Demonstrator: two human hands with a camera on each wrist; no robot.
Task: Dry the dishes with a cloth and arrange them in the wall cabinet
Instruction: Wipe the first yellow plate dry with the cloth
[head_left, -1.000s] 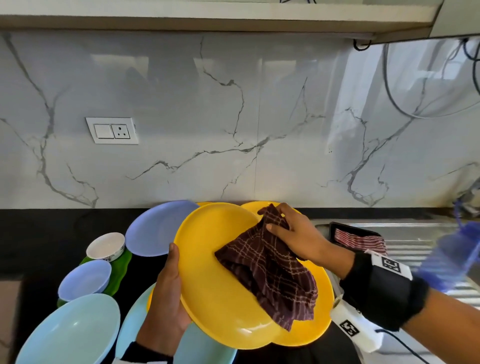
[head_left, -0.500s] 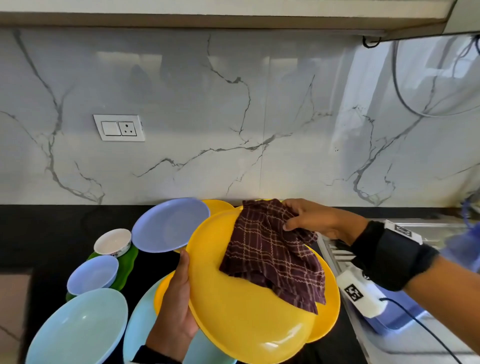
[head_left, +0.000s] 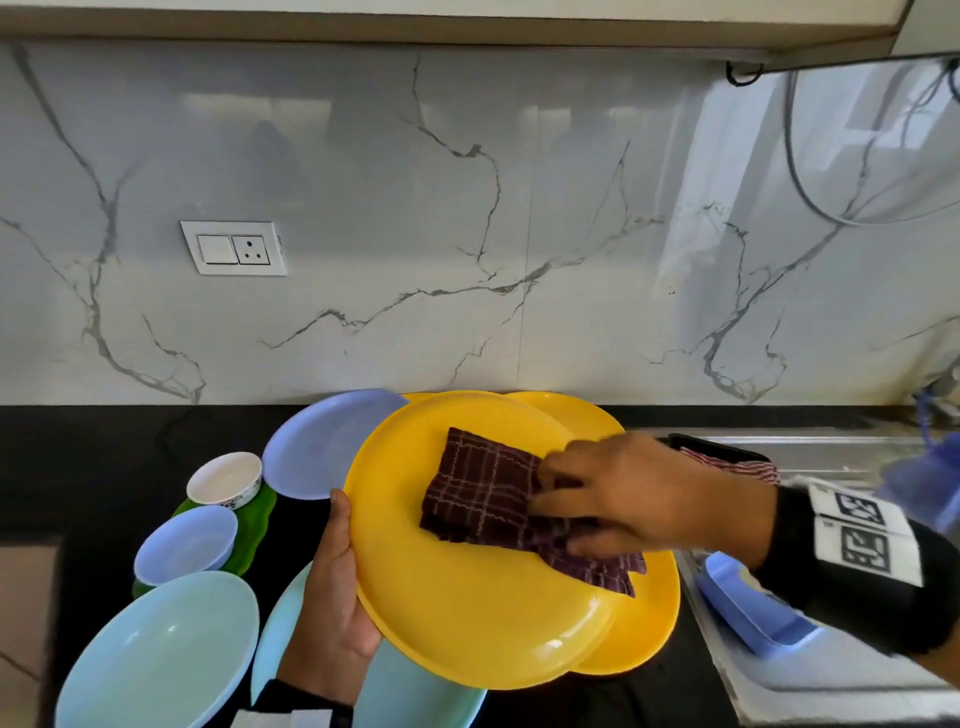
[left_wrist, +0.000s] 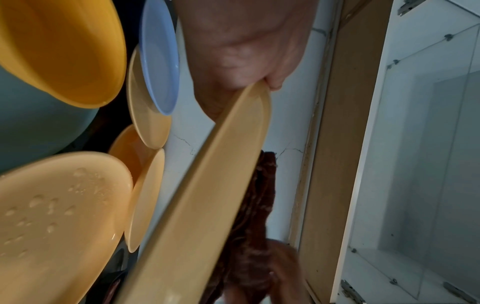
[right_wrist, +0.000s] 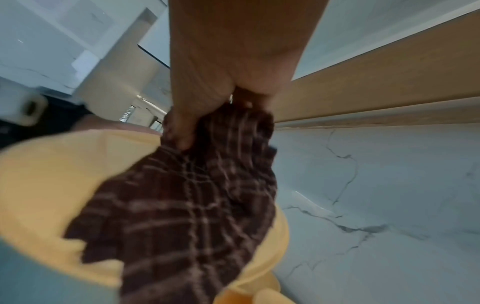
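Black worktop (head_left: 78, 467) below a marble-veined wall. At far left, small white bowl (head_left: 224, 478) on a green mat (head_left: 257, 525), lavender bowl (head_left: 186, 543) just nearer. Two pale aqua plates (head_left: 156, 654) at near left, overlapping. Lavender plate (head_left: 317, 447) farther back, leaning on yellow plates (head_left: 571, 410). Steel sink (head_left: 810, 447) at right.

Glossy smooth plastic yellow plate (head_left: 483, 613), woven checked cloth (head_left: 483, 493), polished veined marble backsplash (head_left: 519, 208).
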